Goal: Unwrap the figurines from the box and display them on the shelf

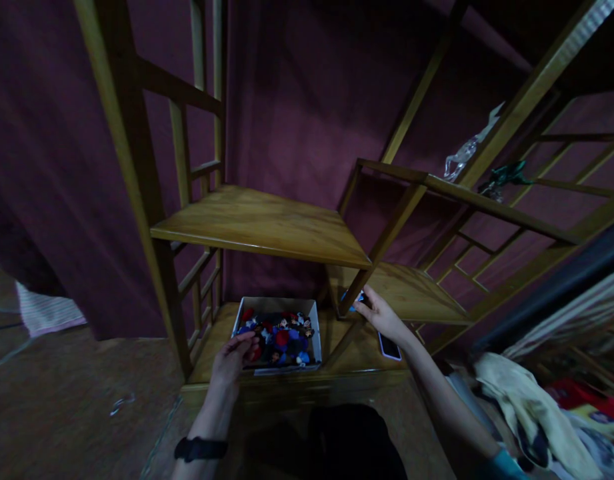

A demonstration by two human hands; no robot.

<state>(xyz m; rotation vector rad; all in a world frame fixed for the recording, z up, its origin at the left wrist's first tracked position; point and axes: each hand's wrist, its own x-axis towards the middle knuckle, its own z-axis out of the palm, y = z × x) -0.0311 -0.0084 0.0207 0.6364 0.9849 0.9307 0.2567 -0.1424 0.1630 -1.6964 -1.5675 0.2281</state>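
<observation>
A shallow white box (317, 333) stands on the lowest wooden shelf, filled with several small toy figures (283, 339) in red, blue and black. My left hand (234, 357) reaches over the box's left front corner, its fingers loosely bent and a little apart above the figures; whether they touch one is hard to make out. To the right, my right hand (379, 312) pinches a small blue and white piece (357, 304) beside a slanting shelf post. The post partly covers that piece, so its kind does not show clearly.
A wooden shelf board (261, 223) juts out above the box. By my right forearm lies a phone (389, 347). Higher up on the right are a clear glass figurine (469, 153) and a dark green ornament (507, 175). Crumpled cloth (531, 407) is heaped at the lower right.
</observation>
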